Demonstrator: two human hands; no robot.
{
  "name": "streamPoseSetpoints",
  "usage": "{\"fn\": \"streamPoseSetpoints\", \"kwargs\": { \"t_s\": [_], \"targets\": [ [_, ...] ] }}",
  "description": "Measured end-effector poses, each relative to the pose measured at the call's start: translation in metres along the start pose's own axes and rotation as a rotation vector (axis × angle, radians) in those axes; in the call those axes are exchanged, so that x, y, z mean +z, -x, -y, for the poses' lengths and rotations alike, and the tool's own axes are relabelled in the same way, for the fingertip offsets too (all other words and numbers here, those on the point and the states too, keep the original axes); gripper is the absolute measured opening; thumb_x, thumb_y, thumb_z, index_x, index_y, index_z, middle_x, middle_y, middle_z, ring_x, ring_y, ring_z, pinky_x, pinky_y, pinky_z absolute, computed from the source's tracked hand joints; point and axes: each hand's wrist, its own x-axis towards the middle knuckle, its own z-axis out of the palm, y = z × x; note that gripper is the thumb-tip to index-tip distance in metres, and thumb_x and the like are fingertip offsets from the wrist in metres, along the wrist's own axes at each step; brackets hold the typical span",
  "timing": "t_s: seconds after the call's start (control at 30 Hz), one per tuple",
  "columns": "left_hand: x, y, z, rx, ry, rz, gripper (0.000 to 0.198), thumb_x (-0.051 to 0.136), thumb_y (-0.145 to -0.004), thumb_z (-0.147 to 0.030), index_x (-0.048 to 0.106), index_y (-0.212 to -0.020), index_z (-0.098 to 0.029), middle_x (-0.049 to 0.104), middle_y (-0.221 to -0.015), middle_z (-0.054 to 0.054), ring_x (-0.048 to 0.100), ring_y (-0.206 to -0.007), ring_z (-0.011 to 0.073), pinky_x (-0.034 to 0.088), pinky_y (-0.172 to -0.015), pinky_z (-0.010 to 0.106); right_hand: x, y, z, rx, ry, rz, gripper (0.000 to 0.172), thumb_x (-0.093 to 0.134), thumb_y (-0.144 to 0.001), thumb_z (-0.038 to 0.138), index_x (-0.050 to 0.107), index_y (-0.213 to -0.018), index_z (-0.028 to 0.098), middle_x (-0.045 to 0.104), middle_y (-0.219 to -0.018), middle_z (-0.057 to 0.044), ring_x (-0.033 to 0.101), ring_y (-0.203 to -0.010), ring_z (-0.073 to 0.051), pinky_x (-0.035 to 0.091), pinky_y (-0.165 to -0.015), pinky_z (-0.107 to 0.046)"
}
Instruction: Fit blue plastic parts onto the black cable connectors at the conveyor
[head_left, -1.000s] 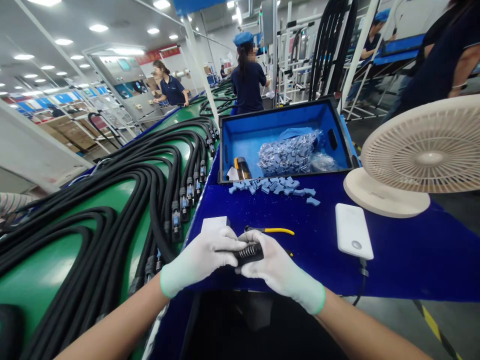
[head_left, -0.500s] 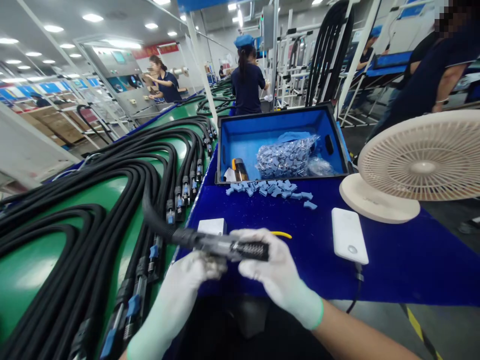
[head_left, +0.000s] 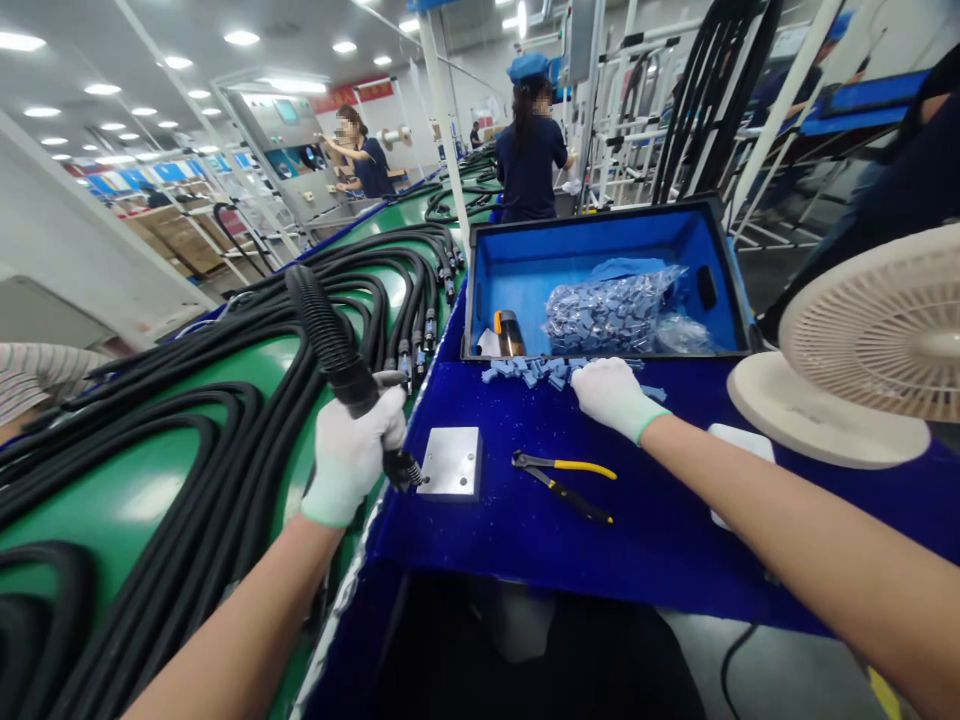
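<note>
At eleven o'clock, beside the blue worktop, left grip clenched around a corrugated black cable, forearm raised, metal connector end angled downward; at one o'clock, right grip released, arm outstretched, fingertips on small blue pieces.

My right hand sits just beside the blue foam pieces, with the blue crate behind them and the fan base blocking the way right. Toward my left hand, the steel plate and pliers stand in the path; I can pass along the blue counter in front of them.
</note>
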Motion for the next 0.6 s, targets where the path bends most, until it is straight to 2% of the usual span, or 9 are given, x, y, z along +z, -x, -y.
{"fn": "streamPoseSetpoints", "kwargs": {
  "t_s": [0.1, 0.2, 0.3, 0.4, 0.5, 0.6],
  "targets": [
    [0.004, -0.007, 0.013, 0.03, -0.034, 0.031, 0.03, 0.07, -0.084, -0.03, 0.064, -0.108, -0.013, 0.045, -0.052, -0.008, 0.041, -0.043, 0.0096, 0.036, -0.047, 0.024, -0.003, 0.003, 0.006, -0.038, -0.024, -0.004, 0.031, 0.059, -0.091, 0.032, 0.077, -0.091, 0.006, 0.07, -0.102, -0.026, 0.063, -0.108, -0.038, 0.041, -0.093, -0.046],
    [0.006, -0.005, 0.023, 0.036, -0.064, 0.045, 0.029, 0.069, -0.085, -0.031, 0.065, -0.106, -0.012, 0.046, -0.052, -0.007, 0.042, -0.045, 0.0104, 0.038, -0.049, 0.025, -0.011, 0.015, 0.02, -0.105, -0.107, -0.018, 0.039, 0.054, -0.095, 0.044, 0.079, -0.094, 0.013, 0.071, -0.105, -0.019, 0.064, -0.103, -0.03, 0.043, -0.09, -0.038],
    [0.007, 0.0, 0.029, 0.015, -0.145, -0.009, 0.031, 0.07, -0.083, -0.033, 0.066, -0.107, -0.012, 0.05, -0.054, -0.005, 0.045, -0.047, 0.0118, 0.038, -0.05, 0.025, -0.021, 0.031, 0.052, -0.206, -0.322, -0.022, 0.033, 0.053, -0.097, 0.041, 0.077, -0.103, 0.02, 0.073, -0.098, -0.008, 0.065, -0.087, -0.019, 0.044, -0.079, -0.028],
    [0.007, 0.001, 0.029, -0.012, -0.211, -0.059, 0.036, 0.07, -0.082, -0.037, 0.065, -0.11, -0.014, 0.054, -0.055, -0.005, 0.048, -0.048, 0.013, 0.04, -0.051, 0.026, -0.03, 0.044, 0.096, -0.291, -0.721, -0.02, 0.022, 0.059, -0.092, 0.033, 0.073, -0.102, 0.019, 0.072, -0.086, -0.003, 0.062, -0.073, -0.016, 0.042, -0.067, -0.026],
    [0.002, -0.001, 0.025, -0.006, -0.249, -0.001, 0.036, 0.07, -0.082, -0.039, 0.065, -0.107, -0.014, 0.06, -0.06, -0.003, 0.055, -0.055, 0.0155, 0.045, -0.059, 0.028, -0.032, 0.048, 0.139, -0.393, -0.99, 0.034, 0.015, 0.061, -0.087, 0.026, 0.07, -0.097, 0.019, 0.071, -0.082, 0.0, 0.06, -0.067, -0.014, 0.041, -0.064, -0.025],
    [-0.004, -0.003, 0.022, 0.011, -0.293, 0.032, 0.037, 0.072, -0.08, -0.039, 0.068, -0.106, -0.013, 0.069, -0.075, 0.003, 0.062, -0.07, 0.0184, 0.049, -0.072, 0.03, -0.027, 0.04, 0.169, -0.448, -1.123, 0.137, 0.009, 0.06, -0.086, 0.024, 0.066, -0.089, 0.018, 0.067, -0.073, 0.002, 0.056, -0.059, -0.012, 0.04, -0.06, -0.024]
  ]
}}
